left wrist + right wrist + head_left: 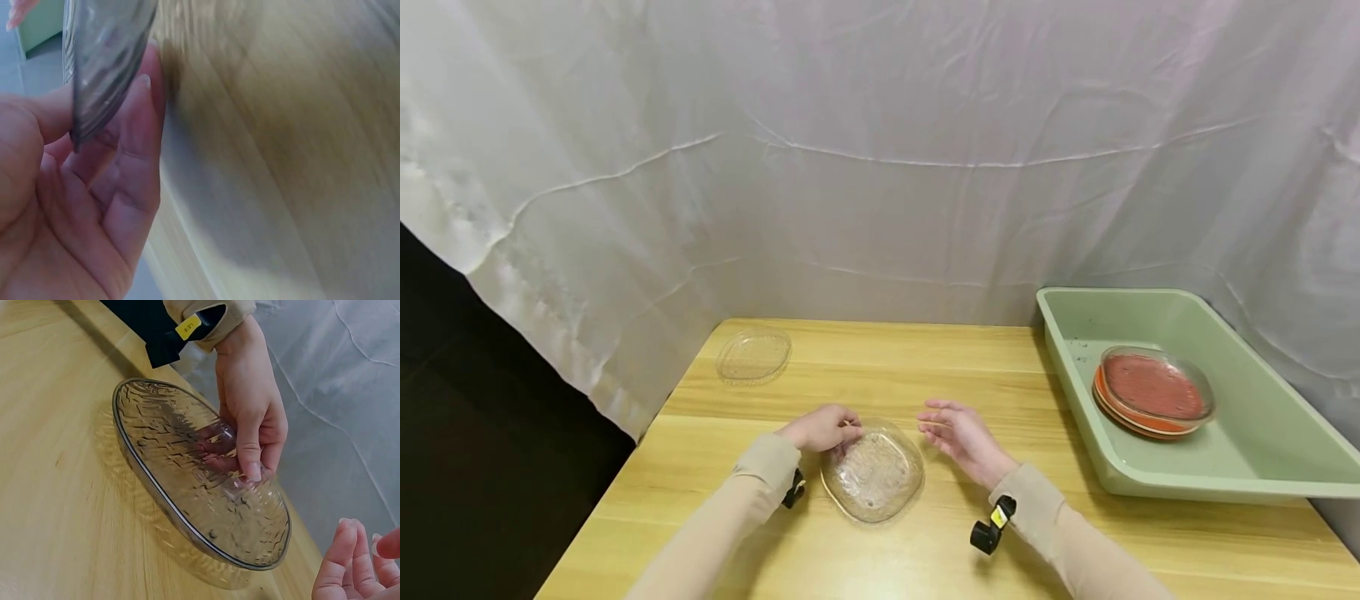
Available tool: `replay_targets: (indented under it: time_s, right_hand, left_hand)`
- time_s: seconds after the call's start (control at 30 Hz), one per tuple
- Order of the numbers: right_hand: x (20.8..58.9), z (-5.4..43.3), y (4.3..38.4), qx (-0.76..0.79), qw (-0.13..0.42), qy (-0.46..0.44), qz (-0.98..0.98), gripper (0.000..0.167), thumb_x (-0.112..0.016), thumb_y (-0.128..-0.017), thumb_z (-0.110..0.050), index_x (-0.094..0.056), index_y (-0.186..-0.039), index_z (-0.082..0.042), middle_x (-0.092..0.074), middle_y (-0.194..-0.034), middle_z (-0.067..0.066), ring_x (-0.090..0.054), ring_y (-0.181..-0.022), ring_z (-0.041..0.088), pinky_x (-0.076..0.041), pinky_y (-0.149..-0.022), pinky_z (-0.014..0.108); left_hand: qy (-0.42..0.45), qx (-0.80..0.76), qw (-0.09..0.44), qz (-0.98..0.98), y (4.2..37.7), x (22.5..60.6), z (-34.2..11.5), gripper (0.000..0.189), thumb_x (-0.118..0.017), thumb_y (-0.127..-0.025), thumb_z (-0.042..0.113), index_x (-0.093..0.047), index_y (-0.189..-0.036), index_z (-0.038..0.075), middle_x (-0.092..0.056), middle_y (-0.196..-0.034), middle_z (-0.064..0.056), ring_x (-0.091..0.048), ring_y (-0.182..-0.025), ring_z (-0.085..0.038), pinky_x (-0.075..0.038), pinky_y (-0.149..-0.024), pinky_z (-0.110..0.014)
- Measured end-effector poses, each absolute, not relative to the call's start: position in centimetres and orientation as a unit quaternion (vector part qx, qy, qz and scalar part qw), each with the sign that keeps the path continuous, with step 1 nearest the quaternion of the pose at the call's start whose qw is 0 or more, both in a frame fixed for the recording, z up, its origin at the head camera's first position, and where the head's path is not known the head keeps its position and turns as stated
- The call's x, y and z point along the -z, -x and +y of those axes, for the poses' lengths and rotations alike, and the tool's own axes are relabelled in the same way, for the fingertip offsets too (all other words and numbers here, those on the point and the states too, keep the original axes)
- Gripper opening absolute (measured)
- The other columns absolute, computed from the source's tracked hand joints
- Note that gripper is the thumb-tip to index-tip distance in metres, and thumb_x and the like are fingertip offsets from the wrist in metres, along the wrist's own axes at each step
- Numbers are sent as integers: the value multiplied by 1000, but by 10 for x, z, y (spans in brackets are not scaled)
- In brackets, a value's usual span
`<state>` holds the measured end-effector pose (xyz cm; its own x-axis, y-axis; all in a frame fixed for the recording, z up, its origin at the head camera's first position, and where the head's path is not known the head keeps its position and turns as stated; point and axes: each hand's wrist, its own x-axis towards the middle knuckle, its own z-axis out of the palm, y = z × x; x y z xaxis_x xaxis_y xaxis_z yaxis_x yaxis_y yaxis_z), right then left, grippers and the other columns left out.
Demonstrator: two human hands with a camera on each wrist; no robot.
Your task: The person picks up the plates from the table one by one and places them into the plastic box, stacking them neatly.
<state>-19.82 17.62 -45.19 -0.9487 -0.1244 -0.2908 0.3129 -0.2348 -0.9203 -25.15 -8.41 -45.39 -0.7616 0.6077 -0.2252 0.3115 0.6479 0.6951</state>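
Observation:
My left hand (823,429) pinches the left rim of a clear, textured plate (880,482), thumb on top and fingers underneath. In the right wrist view the plate (181,469) has rounded corners and appears slightly raised off the wooden table, with its patterned shadow below. The left wrist view shows the rim (109,69) between thumb and fingers. To the right of the plate, my right hand (966,442) hovers apart from it, fingers loosely extended and holding nothing. Another clear plate (754,356) lies at the table's back left.
A green basin (1262,454) stands on the right side of the table (917,362). Inside it is a stack of red and orange plates (1138,408) with a clear rim on top. A grey-white curtain (880,225) hangs behind the table.

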Motion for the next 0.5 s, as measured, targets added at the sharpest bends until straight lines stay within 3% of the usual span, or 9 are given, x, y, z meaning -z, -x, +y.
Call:
replay_targets:
  time_s: [0.27,0.5]
  right_hand:
    - [451,179,199,777,120,-85,611,47,-46,-97,0,-39,-144,7,-65,-109,8,-64,-89,12,-56,-81,19]
    - [450,183,199,770,82,-82,627,43,-46,-95,2,-44,-138,7,-69,-103,6,-65,-84,10,-56,-77,19]
  left_hand:
    - [-253,-308,180,899,250,456,-82,26,-49,-107,22,-68,-111,4,-63,-83,-2,-55,-73,-10,-49,-65,-23]
    - [-231,-374,191,878,248,458,-77,32,-45,-109,23,-64,-118,-1,-57,-74,0,-53,-65,-10,-49,-60,-23]
